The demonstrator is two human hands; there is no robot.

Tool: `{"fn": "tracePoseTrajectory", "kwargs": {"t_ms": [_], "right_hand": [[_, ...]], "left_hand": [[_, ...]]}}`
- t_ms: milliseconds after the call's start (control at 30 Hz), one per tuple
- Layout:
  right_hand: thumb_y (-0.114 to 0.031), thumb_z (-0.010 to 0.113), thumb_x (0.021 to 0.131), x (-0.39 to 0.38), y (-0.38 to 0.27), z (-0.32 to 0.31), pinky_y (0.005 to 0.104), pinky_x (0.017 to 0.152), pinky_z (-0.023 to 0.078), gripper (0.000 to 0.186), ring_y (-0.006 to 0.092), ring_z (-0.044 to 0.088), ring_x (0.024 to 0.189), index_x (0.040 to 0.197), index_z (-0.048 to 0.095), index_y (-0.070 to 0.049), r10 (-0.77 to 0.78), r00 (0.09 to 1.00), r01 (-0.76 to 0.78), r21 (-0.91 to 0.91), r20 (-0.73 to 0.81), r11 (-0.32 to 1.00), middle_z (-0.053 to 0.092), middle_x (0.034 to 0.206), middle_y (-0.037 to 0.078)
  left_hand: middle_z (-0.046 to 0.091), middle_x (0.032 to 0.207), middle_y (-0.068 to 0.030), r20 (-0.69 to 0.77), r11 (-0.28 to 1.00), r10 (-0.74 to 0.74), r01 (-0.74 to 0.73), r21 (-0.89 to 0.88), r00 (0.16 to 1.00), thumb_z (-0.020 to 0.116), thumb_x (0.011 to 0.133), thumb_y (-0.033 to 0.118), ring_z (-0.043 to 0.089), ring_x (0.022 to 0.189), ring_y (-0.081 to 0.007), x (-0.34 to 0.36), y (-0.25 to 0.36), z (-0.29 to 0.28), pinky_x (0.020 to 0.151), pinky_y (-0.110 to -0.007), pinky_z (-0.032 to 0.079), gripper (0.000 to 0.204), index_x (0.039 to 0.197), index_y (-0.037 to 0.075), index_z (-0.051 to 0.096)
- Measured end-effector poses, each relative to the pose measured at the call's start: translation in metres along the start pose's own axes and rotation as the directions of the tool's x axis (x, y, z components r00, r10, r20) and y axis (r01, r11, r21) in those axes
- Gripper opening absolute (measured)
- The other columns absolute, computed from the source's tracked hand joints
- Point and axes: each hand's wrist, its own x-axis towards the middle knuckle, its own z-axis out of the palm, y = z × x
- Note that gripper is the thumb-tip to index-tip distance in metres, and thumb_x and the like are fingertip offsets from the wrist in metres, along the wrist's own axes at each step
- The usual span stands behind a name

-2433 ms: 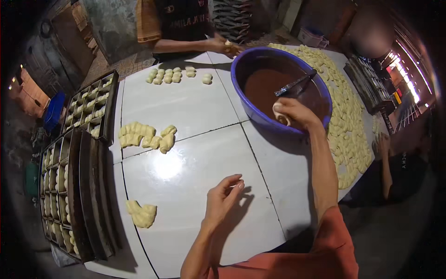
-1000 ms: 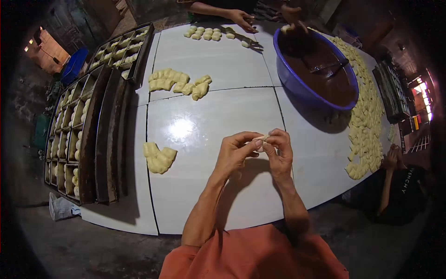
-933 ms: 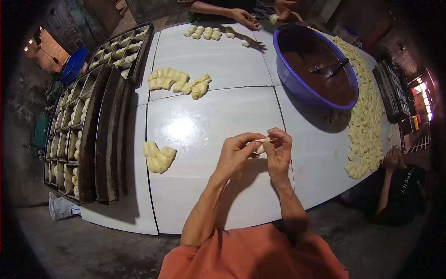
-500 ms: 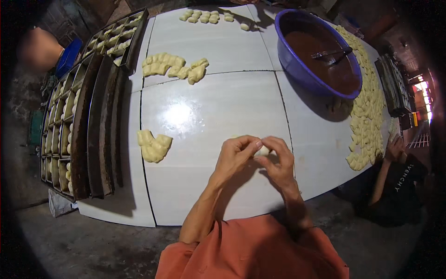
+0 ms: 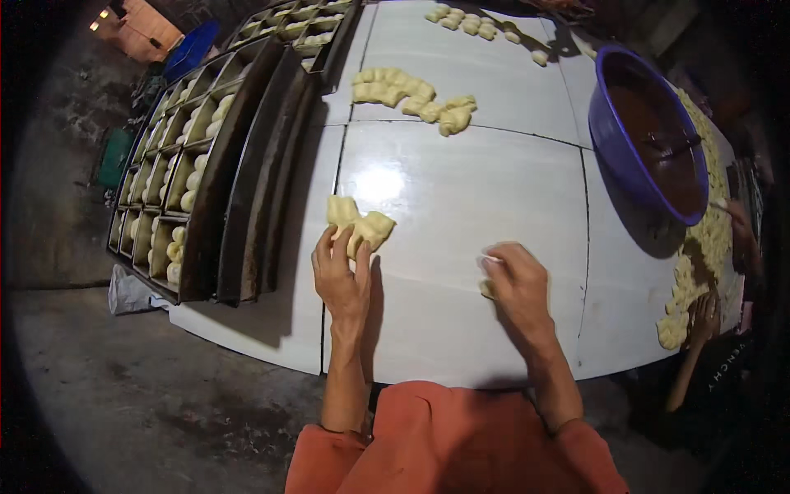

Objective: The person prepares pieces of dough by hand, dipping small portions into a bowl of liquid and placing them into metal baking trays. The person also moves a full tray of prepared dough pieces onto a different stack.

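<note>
On the left of the table lies a clump of joined, pale yellow dough pieces point(image 5: 374, 227). My left hand point(image 5: 341, 276) rests its spread fingertips on the near edge of this clump. Farther right, my right hand point(image 5: 522, 288) hovers just over the tabletop, fingers loosely curled and thumb apart, the fingertips a little blurred. A small lump of dough point(image 5: 487, 290) shows on the table beside its thumb, partly covered by the hand.
Dark metal trays point(image 5: 239, 181) of dough balls in compartments stand at the left. Beyond are more dough strips point(image 5: 395, 86) and dough balls point(image 5: 469, 23). A purple basin point(image 5: 605, 123) of brown filling stands right, near many flattened dough pieces point(image 5: 683, 288) and a co-worker's hand point(image 5: 704, 317).
My hands have parted from around a small dough piece. The left has gone left to the dough clump; the right stays near the lump. The view has turned, shifting the scene rightward.
</note>
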Motion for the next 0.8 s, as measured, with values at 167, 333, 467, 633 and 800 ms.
{"fn": "tracePoseTrajectory", "kwargs": {"t_ms": [167, 333, 467, 633, 800], "right_hand": [[-0.030, 0.067, 0.087, 0.073, -0.015, 0.109, 0.0485, 0.099, 0.042, 0.048, 0.0383, 0.049, 0.123, 0.126, 0.059, -0.003, -0.405, 0.901, 0.433, -0.270, 0.154, 0.860, 0.053, 0.132, 0.021], [-0.022, 0.067, 0.087, 0.101, -0.021, 0.123, 0.0405, 0.090, 0.044, 0.026, 0.0277, 0.058, 0.103, 0.094, 0.058, 0.001, -0.379, 0.783, 0.486, -0.106, 0.493, 0.867, 0.062, 0.109, 0.017], [-0.013, 0.065, 0.088, 0.073, -0.033, 0.080, 0.0222, 0.060, 0.043, 0.016, 0.0075, 0.053, 0.075, 0.092, 0.054, -0.001, 0.080, 0.881, -0.321, 0.467, 0.466, 0.824, 0.058, 0.086, 0.006], [-0.007, 0.062, 0.087, 0.044, -0.006, 0.012, 0.0286, 0.066, 0.052, 0.027, 0.0126, 0.061, 0.079, 0.111, 0.050, -0.008, 0.251, 0.951, -0.302, 0.730, 0.183, 0.613, 0.061, 0.085, 0.006], [-0.011, 0.061, 0.094, 0.008, 0.017, -0.027, 0.0335, 0.088, 0.054, 0.056, 0.0190, 0.063, 0.107, 0.144, 0.037, -0.009, 0.235, 0.962, -0.257, 0.737, 0.137, 0.625, 0.066, 0.109, 0.015]], "left_hand": [[0.051, 0.136, -0.0223, 0.058, 0.998, 0.049, -0.052, 0.039, 0.997, 0.069, 0.091, 0.025, 0.046, 0.127, -0.0383, 0.003, -0.022, 0.004, 0.103, -0.047, 0.043, 0.038, 0.124, 0.006, 0.067], [0.053, 0.135, -0.0206, 0.041, 1.000, -0.025, 0.025, 0.007, 0.999, 0.070, 0.090, 0.023, 0.048, 0.125, -0.0361, -0.002, -0.025, 0.000, 0.104, -0.046, 0.041, 0.029, 0.116, 0.011, 0.074], [0.053, 0.137, -0.0201, 0.063, 0.999, -0.021, 0.019, 0.032, 0.998, 0.071, 0.089, 0.022, 0.048, 0.125, -0.0359, 0.003, -0.020, 0.001, 0.104, -0.047, 0.041, 0.028, 0.115, 0.014, 0.075], [0.047, 0.142, -0.0199, 0.082, 0.991, -0.065, 0.054, 0.124, 0.995, 0.066, 0.090, 0.019, 0.043, 0.130, -0.0365, 0.004, -0.011, 0.005, 0.103, -0.050, 0.037, 0.030, 0.118, 0.009, 0.072], [0.056, 0.131, -0.0214, 0.145, 0.953, 0.043, 0.003, -0.304, 0.988, 0.070, 0.090, 0.018, 0.051, 0.122, -0.0327, -0.011, 0.051, 0.012, 0.100, -0.045, 0.042, 0.035, 0.122, 0.006, 0.069]]}}
